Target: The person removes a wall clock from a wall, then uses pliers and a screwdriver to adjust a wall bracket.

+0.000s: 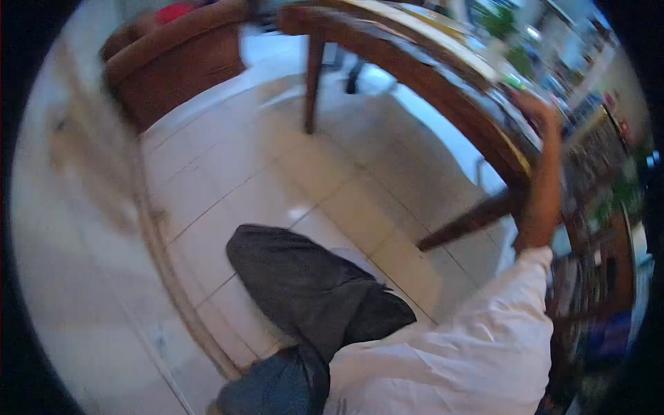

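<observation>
My right hand (536,107) reaches out at the upper right, at the near edge of a wooden table (408,62). Its fingers are blurred over the tabletop, and I cannot make out whether they hold or touch anything. Small items near the fingers are too smeared to name. A light short sleeve (477,332) covers the upper part of that arm. My left hand is outside the view.
A brown sofa or armchair (180,66) stands at the upper left, by a pale wall (90,228). Tiled floor (228,173) runs beneath the table. A table leg (470,220) slants near my dark-trousered legs (311,283). Shelves (595,277) stand at the right; a green plant (498,24) is beyond.
</observation>
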Action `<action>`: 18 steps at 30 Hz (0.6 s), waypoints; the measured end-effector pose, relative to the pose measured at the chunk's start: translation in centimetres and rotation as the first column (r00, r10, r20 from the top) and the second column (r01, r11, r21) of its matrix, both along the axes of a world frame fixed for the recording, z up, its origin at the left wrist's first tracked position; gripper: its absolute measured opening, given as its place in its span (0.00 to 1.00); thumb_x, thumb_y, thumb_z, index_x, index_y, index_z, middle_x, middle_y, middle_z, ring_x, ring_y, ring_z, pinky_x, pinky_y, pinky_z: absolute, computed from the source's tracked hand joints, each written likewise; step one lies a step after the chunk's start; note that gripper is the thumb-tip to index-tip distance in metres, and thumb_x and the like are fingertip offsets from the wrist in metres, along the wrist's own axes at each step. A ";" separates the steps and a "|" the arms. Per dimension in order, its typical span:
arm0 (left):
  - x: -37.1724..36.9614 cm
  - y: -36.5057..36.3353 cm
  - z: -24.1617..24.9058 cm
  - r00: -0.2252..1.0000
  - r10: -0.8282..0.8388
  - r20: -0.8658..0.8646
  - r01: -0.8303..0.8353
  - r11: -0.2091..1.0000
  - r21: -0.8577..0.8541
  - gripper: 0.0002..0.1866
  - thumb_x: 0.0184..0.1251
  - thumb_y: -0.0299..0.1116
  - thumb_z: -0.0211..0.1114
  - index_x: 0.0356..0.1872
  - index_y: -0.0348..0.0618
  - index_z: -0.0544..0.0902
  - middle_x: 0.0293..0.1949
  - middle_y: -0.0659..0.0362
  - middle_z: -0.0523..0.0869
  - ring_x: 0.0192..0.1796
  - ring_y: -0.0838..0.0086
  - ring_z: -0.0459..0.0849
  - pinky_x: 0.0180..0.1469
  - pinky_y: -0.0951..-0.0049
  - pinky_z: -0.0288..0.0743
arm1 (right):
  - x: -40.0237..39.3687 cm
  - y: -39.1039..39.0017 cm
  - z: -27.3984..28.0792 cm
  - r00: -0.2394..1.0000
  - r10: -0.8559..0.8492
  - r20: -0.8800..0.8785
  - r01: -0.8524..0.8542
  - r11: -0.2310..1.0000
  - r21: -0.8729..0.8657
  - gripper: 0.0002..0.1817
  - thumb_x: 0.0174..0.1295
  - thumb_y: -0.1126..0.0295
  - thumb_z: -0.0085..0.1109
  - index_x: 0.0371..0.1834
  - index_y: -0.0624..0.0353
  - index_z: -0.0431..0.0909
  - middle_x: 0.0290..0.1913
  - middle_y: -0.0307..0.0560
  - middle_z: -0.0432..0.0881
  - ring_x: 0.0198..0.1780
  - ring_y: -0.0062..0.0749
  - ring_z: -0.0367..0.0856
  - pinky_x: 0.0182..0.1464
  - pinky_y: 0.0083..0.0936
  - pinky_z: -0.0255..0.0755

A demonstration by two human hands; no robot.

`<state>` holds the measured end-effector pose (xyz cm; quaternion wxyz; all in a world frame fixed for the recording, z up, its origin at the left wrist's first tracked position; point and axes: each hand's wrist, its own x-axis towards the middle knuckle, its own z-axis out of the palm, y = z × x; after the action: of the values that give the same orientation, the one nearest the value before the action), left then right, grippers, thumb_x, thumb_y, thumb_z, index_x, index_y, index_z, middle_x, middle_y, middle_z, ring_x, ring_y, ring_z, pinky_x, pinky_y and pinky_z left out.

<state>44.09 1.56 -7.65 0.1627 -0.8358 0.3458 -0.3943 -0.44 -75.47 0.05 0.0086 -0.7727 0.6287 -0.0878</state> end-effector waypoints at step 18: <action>-8.6 4.1 1.1 0.845 0.500 -0.189 -0.534 0.806 -0.257 0.15 0.53 0.35 0.69 0.44 0.65 0.87 0.69 0.77 0.73 0.72 0.71 0.66 0.72 0.59 0.49 | 40.3 37.2 -3.3 -0.218 0.582 0.784 -0.954 -0.295 -0.046 0.39 0.49 0.75 0.51 0.70 0.64 0.56 0.56 0.63 0.74 0.52 0.48 0.80 0.51 0.40 0.76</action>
<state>35.51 5.62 -6.51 0.1157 -0.9337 0.0496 -0.3352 39.88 -38.31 -3.28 0.5030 -0.8384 -0.2062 -0.0398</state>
